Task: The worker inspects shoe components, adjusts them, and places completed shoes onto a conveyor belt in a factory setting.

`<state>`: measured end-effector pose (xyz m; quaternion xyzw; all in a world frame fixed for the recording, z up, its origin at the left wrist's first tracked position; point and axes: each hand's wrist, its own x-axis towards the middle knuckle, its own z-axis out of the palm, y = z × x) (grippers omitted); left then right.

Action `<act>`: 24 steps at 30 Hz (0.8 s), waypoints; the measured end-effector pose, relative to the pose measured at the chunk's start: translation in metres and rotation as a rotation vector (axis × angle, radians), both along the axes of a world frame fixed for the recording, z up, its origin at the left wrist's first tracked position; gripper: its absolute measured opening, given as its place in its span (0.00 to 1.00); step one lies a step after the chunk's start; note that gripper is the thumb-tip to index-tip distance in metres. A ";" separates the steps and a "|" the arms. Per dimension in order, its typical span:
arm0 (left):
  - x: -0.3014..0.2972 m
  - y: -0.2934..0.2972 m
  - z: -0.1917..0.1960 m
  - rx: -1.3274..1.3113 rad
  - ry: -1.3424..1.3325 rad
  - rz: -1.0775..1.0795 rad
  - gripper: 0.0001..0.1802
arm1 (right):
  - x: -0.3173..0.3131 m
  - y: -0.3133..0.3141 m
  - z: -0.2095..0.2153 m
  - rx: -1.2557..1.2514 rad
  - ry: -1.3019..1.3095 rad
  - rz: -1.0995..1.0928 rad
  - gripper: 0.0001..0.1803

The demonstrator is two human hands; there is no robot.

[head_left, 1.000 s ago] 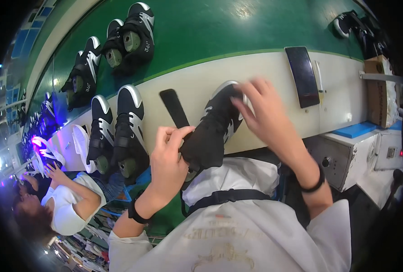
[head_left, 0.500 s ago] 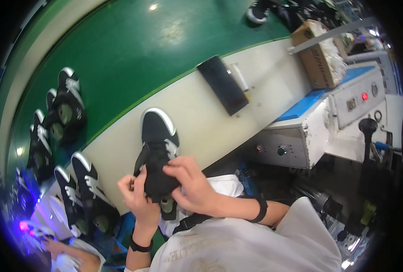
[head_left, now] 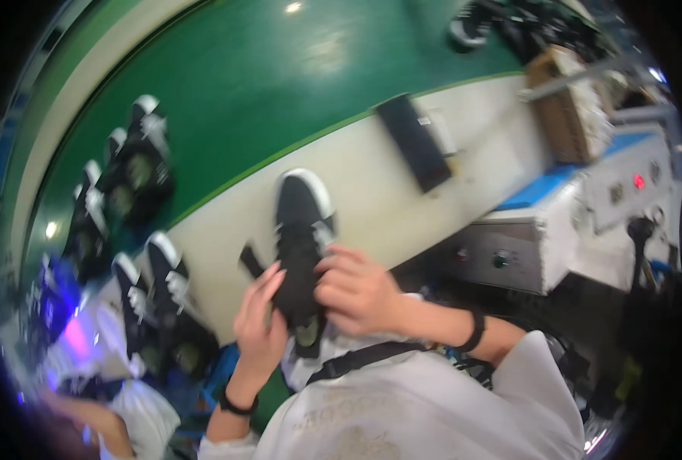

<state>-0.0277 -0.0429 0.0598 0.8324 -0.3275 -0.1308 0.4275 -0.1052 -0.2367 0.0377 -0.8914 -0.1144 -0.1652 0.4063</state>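
A black shoe (head_left: 304,211) with a white toe rim lies in front of me, its toe pointing away and its heel toward my body. My left hand (head_left: 260,322) holds its left side, with the fingers pressed along the edge of the upper. On the other side, my right hand (head_left: 360,295) grips the upper with curled fingers near the grey-white side trim. A short black strap (head_left: 250,261) sticks out to the left, just beyond my left fingertips. Olive-green lining (head_left: 307,331) shows in the heel opening. Both thumbs are partly hidden.
More black shoes (head_left: 174,307) stand at the left, some on the green surface (head_left: 280,84). A dark flat rectangular object (head_left: 414,142) lies on the cream table strip (head_left: 372,199). At right are a white machine (head_left: 559,230) and a cardboard box (head_left: 559,107). Another person's arm (head_left: 88,418) is at lower left.
The dark fabric that both hands pinched over the shoe's opening now lies flatter. My hands have moved to the shoe's two sides, and the black strap shows more plainly. The whole view has shifted.
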 end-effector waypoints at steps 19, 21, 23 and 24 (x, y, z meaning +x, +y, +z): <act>-0.031 0.002 0.037 0.031 -0.115 0.068 0.26 | 0.018 -0.016 0.015 -0.104 0.207 0.259 0.14; -0.041 0.003 0.026 0.056 -0.175 0.054 0.29 | 0.019 -0.028 0.025 0.022 0.326 0.328 0.13; -0.033 0.017 0.017 0.038 -0.176 0.044 0.30 | 0.029 -0.034 0.047 0.257 0.581 0.372 0.12; -0.029 0.026 0.017 0.003 -0.171 0.011 0.31 | 0.029 -0.031 0.052 0.259 0.586 0.389 0.12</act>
